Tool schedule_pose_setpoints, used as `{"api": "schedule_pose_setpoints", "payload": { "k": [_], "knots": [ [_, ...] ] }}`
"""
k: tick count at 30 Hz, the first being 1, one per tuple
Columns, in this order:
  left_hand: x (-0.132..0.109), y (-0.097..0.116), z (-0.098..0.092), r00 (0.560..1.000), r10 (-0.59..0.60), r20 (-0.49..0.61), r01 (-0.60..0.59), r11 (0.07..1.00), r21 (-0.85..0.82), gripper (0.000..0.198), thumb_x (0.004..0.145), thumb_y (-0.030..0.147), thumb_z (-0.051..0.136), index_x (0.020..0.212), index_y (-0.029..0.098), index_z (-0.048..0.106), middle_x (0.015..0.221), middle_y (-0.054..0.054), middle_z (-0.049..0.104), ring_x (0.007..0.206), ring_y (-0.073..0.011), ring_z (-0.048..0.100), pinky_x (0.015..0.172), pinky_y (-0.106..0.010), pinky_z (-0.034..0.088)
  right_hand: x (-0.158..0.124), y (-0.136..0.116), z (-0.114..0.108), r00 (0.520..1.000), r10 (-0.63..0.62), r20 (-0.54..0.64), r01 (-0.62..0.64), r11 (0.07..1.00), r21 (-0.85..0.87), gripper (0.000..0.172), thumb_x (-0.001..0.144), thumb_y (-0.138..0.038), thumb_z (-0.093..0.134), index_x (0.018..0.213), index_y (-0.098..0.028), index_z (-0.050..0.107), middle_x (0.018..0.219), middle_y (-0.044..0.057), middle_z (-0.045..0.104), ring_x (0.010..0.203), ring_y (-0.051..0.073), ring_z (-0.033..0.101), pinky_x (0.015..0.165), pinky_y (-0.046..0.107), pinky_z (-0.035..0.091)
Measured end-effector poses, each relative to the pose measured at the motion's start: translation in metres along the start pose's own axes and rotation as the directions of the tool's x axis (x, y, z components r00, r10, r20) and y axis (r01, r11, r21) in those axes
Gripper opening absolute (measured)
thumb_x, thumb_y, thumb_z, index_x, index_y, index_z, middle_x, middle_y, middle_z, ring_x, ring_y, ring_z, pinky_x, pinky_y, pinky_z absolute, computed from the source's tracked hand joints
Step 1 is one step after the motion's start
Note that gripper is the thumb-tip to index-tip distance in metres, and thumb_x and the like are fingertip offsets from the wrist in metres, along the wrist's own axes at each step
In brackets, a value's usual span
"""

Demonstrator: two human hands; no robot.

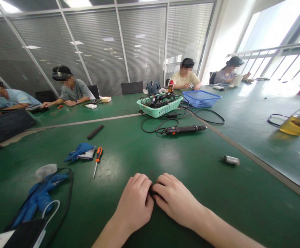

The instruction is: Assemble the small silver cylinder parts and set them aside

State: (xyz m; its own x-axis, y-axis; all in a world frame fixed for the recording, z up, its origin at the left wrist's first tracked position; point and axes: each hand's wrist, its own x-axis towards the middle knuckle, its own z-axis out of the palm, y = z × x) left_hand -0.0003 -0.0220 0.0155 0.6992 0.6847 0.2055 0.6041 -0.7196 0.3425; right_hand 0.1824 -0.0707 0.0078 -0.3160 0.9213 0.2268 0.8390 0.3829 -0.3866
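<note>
Left hand [136,198]: bare, its forearm running off the bottom edge of view; knuckles up, fingers curled, tips hidden, so whether it grasps anything cannot be told.
Right hand [172,196]: bare, fingers bent inward to meet the left; its grip cannot be told either.
Small dark patch [152,193]: in the narrow gap where the hands meet; object or shadow, too hidden to tell.
Green surface [191,162]: stretches from the knuckles forward to a black, pencil-shaped electric screwdriver [185,130] with an orange switch.
Right-hand room: runs to a silver metal cylinder [231,160], lying short of the pale seam strip [263,167].
Left-hand room: narrower near the camera, bounded by a curving black cable [71,187] beside crumpled blue gloves [42,198]; farther out, an orange-and-black-handled screwdriver [98,155] points its steel blade toward the camera, near a folded blue-and-white glove [81,152].
Far seam: a mint-green perforated plastic basket [162,112] heaped with black tools, a blue plastic basket [201,102] just beyond.
Far edge: co-workers [75,91] sit along it.
</note>
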Motion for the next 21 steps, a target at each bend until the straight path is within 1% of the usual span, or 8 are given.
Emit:
{"api": "schedule_pose_setpoints", "payload": {
  "k": [9,14,19,21],
  "knots": [
    [-0.0003,0.0008,0.0,1.0,0.0,-0.002,0.0,1.0,0.017,0.017,0.084,0.005,0.048,0.089,0.02,0.053,0.097,-0.005,0.056,0.096,-0.0256,0.05,0.086,-0.042,0.045,0.0005,0.0002,-0.0018,1.0,0.004,-0.006,-0.004,1.0,-0.004,0.009,0.097,-0.019,0.063,0.088,-0.021,0.061,0.094,0.002,0.06,0.091,0.02,0.054,0.084,0.035,0.044],
    [0.0018,0.0002,-0.0002,1.0,0.004,-0.005,-0.003,1.0,0.021,0.016,0.086,0.006,0.048,0.088,0.021,0.053,0.097,-0.005,0.056,0.096,-0.0255,0.05,0.086,-0.041,0.045,0.0003,-0.0003,-0.0022,1.0,0.006,-0.012,-0.005,1.0,0.015,0.008,0.097,-0.017,0.062,0.089,-0.02,0.061,0.095,0.002,0.06,0.092,0.02,0.054,0.086,0.035,0.043],
    [0.0015,0.001,-0.0003,1.0,0.005,-0.005,-0.004,1.0,0.024,0.015,0.086,0.006,0.049,0.088,0.021,0.053,0.097,-0.006,0.056,0.096,-0.0253,0.05,0.086,-0.041,0.046,0.0002,-0.0014,-0.0027,1.0,0.008,-0.007,-0.008,1.0,0.009,0.01,0.093,-0.015,0.062,0.085,-0.02,0.06,0.093,0.002,0.061,0.09,0.02,0.054,0.084,0.034,0.043],
    [0.0011,0.0013,-0.0002,1.0,0.002,-0.005,-0.002,0.999,0.033,0.016,0.086,0.006,0.049,0.089,0.02,0.054,0.097,-0.006,0.056,0.096,-0.0257,0.051,0.086,-0.042,0.046,0.0023,0.0036,-0.0053,1.0,0.0,-0.013,0.0,1.0,0.005,0.009,0.09,-0.013,0.061,0.084,-0.021,0.06,0.091,0.002,0.061,0.09,0.019,0.054,0.083,0.033,0.043]
  ]
}}
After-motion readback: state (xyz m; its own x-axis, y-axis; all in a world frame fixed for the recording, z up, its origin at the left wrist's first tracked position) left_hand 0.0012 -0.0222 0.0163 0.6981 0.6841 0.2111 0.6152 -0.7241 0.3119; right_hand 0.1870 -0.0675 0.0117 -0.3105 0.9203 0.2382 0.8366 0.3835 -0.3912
